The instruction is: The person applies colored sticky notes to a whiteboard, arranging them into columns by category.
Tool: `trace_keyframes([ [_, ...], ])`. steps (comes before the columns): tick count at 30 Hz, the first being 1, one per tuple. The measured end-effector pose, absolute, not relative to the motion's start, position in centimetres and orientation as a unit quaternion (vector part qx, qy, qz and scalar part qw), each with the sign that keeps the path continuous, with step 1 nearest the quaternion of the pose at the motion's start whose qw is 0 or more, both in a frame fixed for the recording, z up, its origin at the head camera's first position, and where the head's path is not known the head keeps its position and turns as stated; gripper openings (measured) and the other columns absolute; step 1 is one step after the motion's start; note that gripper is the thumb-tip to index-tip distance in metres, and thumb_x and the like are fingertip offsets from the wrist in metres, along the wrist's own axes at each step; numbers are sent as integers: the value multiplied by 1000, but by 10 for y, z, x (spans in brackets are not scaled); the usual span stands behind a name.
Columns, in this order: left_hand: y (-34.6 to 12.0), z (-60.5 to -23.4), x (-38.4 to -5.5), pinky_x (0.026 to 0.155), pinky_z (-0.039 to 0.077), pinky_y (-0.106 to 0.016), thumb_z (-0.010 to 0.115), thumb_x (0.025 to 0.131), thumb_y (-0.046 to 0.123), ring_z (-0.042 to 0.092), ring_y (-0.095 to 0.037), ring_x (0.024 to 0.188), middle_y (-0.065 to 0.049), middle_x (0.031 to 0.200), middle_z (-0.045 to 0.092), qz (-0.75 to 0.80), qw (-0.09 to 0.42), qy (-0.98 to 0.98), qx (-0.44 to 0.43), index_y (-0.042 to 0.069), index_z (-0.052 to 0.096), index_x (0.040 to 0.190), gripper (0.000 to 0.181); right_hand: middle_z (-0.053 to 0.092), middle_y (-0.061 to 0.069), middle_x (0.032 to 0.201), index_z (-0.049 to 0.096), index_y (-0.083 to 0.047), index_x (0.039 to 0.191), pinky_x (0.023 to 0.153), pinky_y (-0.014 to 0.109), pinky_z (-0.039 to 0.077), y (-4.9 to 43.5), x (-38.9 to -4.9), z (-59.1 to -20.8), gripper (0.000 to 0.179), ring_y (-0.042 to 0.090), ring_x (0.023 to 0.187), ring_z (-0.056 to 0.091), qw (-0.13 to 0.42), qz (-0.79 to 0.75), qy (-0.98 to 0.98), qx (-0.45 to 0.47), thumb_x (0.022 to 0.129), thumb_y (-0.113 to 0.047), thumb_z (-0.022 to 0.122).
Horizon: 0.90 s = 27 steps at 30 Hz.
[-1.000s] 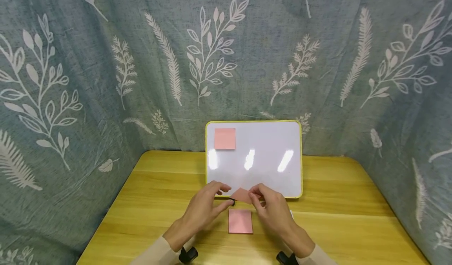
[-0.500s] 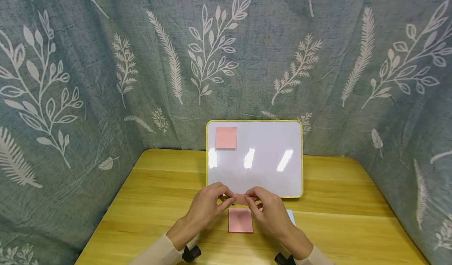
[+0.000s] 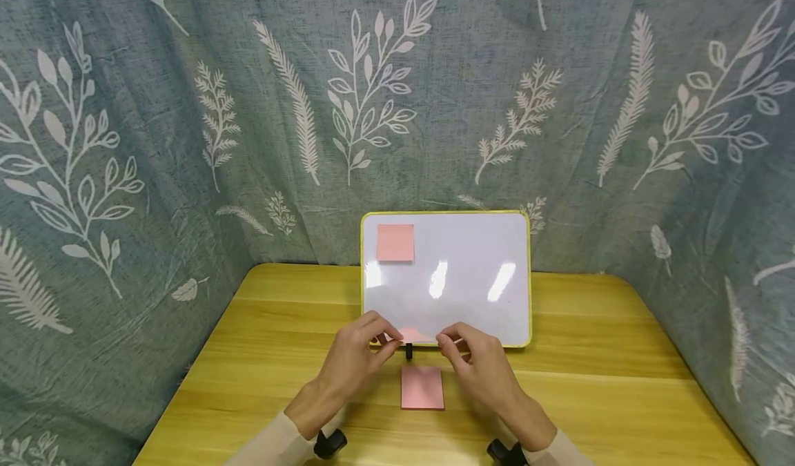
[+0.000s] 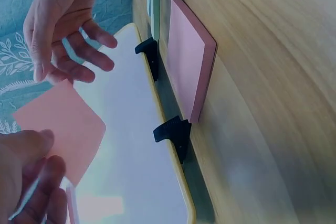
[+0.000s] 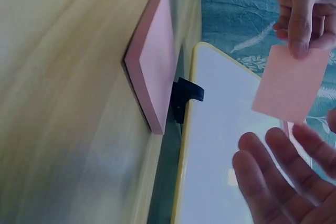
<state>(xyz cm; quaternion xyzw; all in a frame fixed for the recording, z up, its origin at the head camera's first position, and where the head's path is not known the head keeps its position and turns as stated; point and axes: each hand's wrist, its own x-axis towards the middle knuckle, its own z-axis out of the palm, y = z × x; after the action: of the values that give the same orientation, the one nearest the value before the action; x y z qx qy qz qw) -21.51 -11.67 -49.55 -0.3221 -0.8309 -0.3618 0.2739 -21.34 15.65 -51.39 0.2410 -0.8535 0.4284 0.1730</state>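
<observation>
My left hand (image 3: pixel 350 359) pinches a single pink sticky note (image 4: pixel 68 124) between thumb and fingers, in front of the whiteboard's (image 3: pixel 472 266) lower edge. In the right wrist view the same left hand (image 5: pixel 307 11) holds the note by its upper edge. My right hand (image 3: pixel 484 362) is at the note's other end. Its fingers (image 5: pixel 283 156) are spread, and a fingertip lies at the note's corner; whether it touches is unclear. Below, on the table, lies a pink sticky note pad (image 3: pixel 422 388). Another pink note (image 3: pixel 395 243) sticks to the board's upper left.
Black feet (image 4: pixel 176 135) hold the yellow-rimmed board's lower edge. Green and blue pads (image 4: pixel 155 11) stand past the pink pad in the left wrist view. A patterned curtain (image 3: pixel 397 107) encloses the back and sides of the wooden table (image 3: pixel 298 314).
The left hand first reached and took the note's left side. Between both hands the note has then risen and turned toward the board. The right hand's grip on it has loosened.
</observation>
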Motion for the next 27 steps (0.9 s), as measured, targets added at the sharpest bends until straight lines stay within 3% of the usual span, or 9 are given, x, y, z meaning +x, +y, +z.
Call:
trace_keyframes([
  [7,-117,-497,-221,84,66,-16,97,88,-9,80,-11,89,2,100,77,-358,330,-791,-370,13,81,96,29,88,5,101,85,-17,110,78,24,68,158,-215,-511,20,17,87,87,124,449,-861,203,119,-28,71],
  [15,-114,-497,-221,87,67,-17,97,88,-10,80,-13,95,-1,105,77,-370,323,-775,-398,13,82,96,28,89,11,101,87,-15,108,72,26,67,158,-217,-509,20,28,86,87,56,501,-844,181,115,-31,77],
  [18,-114,-498,-221,86,68,-19,96,89,-10,80,-13,95,-1,106,77,-371,318,-777,-397,12,82,97,28,89,12,99,86,-12,107,73,33,71,160,-218,-509,20,29,86,87,35,522,-834,175,113,-30,81],
  [23,-113,-501,-221,84,68,-21,96,88,-11,80,-13,94,-1,107,75,-369,321,-782,-387,13,82,96,29,87,25,106,84,-4,111,78,48,74,163,-219,-509,24,29,90,88,-6,566,-807,168,113,-28,80],
  [27,-114,-502,-221,85,67,-18,96,89,-10,79,-14,94,-2,111,74,-371,315,-793,-368,13,83,97,28,84,33,112,83,0,114,80,50,74,164,-221,-507,27,27,90,87,-28,587,-793,161,114,-27,79],
])
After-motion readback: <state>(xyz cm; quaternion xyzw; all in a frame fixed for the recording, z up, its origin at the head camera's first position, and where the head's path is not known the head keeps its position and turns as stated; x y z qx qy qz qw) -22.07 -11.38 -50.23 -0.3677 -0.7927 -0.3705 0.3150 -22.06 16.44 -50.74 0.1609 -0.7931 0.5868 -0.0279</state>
